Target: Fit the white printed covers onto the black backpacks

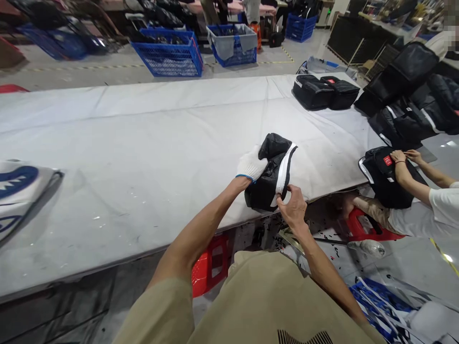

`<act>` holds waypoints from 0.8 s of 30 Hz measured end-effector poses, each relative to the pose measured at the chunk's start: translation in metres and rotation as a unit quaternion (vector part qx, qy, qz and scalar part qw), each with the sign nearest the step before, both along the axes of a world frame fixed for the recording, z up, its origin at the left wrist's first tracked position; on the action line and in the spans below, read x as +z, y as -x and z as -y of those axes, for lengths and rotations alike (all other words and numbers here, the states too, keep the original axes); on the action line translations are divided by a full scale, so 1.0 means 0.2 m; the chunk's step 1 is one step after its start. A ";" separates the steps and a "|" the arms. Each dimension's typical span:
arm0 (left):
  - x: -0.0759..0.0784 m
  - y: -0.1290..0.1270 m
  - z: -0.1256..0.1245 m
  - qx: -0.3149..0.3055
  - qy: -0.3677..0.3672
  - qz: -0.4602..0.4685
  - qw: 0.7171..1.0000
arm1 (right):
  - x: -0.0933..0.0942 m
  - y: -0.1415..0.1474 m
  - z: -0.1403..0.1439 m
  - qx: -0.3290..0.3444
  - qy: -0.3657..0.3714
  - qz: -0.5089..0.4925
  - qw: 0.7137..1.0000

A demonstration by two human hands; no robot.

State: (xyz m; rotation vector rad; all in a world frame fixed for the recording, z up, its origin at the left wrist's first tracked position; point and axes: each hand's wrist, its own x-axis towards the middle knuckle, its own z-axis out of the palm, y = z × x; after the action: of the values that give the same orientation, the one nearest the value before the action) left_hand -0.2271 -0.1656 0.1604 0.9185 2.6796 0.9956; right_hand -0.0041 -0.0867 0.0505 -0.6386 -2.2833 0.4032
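Note:
A black bag [267, 184] with a wide white strip along its opening edge stands, partly crumpled, near the front edge of the white table [161, 143]. My left hand [251, 166], in a white knitted glove with a blue cuff, grips the bag's left side; its fingertips are hidden in the dark fabric. Bare, my right hand [293, 206] pinches the lower end of the white strip at the bag's near right corner. Whether a zipper pull is between those fingers I cannot make out.
Two black bags [328, 91] sit at the table's far right, beside a pile of bags [405, 100]. A co-worker's hands [401, 156] hold another bag. A white-and-blue bag [21, 191] lies at left. Red stools [211, 267] and blue crates [168, 52] stand around.

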 end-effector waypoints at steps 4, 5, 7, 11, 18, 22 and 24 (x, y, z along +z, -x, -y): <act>0.00 -0.01 -0.01 -0.016 0.000 -0.012 1.000 | 0.04 -0.09 -0.13 0.113 0.023 0.045 0.992; -0.01 -0.01 -0.01 -0.020 -0.002 -0.018 1.000 | 0.04 -0.11 -0.16 0.124 0.038 0.050 0.990; -0.02 -0.02 -0.03 -0.024 -0.009 -0.027 0.999 | 0.04 -0.13 -0.20 0.088 0.058 0.047 0.993; -0.02 -0.08 -0.07 -0.023 -0.020 -0.032 0.999 | 0.11 -0.09 -0.20 -0.009 0.044 0.057 0.997; 0.04 -0.20 -0.10 -0.045 0.022 -0.036 0.998 | 0.42 0.20 -0.31 -0.066 0.014 0.255 0.965; -0.01 -0.14 -0.02 -0.050 -0.009 -0.030 0.998 | 0.35 0.29 -0.55 -0.135 0.086 0.301 0.940; -0.05 -0.04 0.06 -0.047 -0.047 -0.016 0.998 | 0.20 0.21 -0.64 -0.163 0.181 0.309 0.919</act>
State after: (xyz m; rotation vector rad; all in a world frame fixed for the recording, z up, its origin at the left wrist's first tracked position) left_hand -0.2185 -0.1775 0.1495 1.0772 2.6079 1.1042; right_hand -0.0458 0.0420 0.0900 -1.4907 -2.6283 0.5180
